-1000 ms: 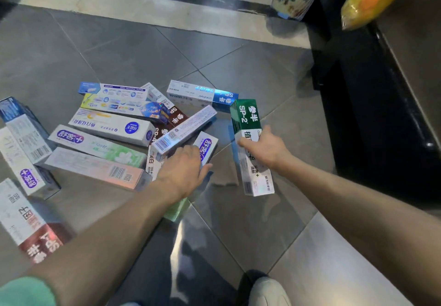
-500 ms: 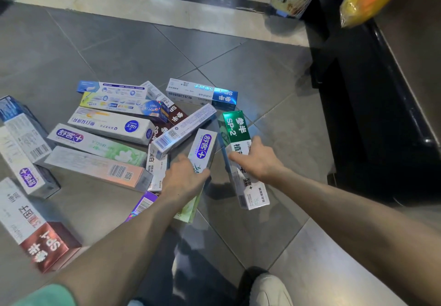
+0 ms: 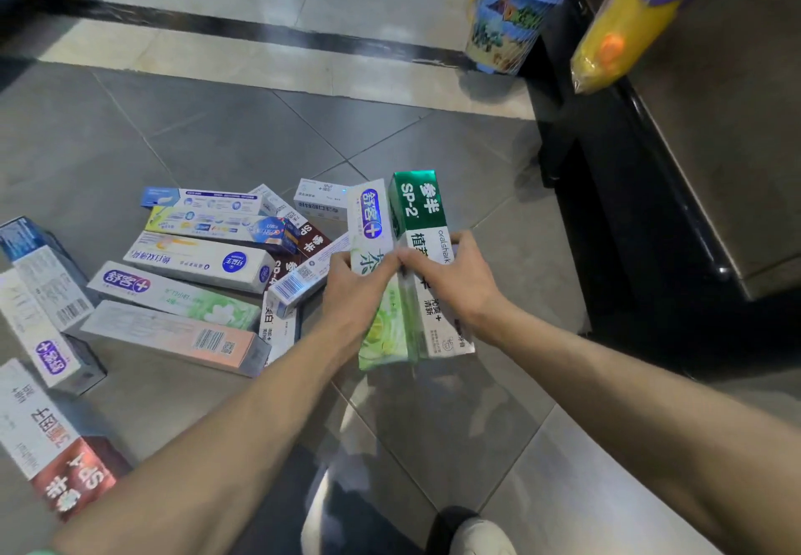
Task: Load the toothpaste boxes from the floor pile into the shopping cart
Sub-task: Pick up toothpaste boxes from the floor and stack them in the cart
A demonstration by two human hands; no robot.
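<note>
Several toothpaste boxes lie in a loose pile (image 3: 195, 268) on the grey tiled floor at the left. My left hand (image 3: 353, 290) grips a white and light-green box with a purple logo (image 3: 372, 225), lifted off the floor. Right beside it, my right hand (image 3: 455, 277) grips a green and white SP-2 box (image 3: 418, 203). The two boxes are held side by side, long edges touching, above the floor. No shopping cart is in view.
A dark shelf base (image 3: 650, 216) runs along the right. A blue toy bucket in netting (image 3: 507, 13) and a yellow packaged item (image 3: 615, 34) hang at the upper right. My shoe (image 3: 481, 535) is at the bottom edge. A black floor stripe (image 3: 260, 32) crosses behind.
Both hands have lifted their boxes off the floor and brought them together. The left hand's purple-logo box came up from the pile; the green SP-2 box moved left and upward.
</note>
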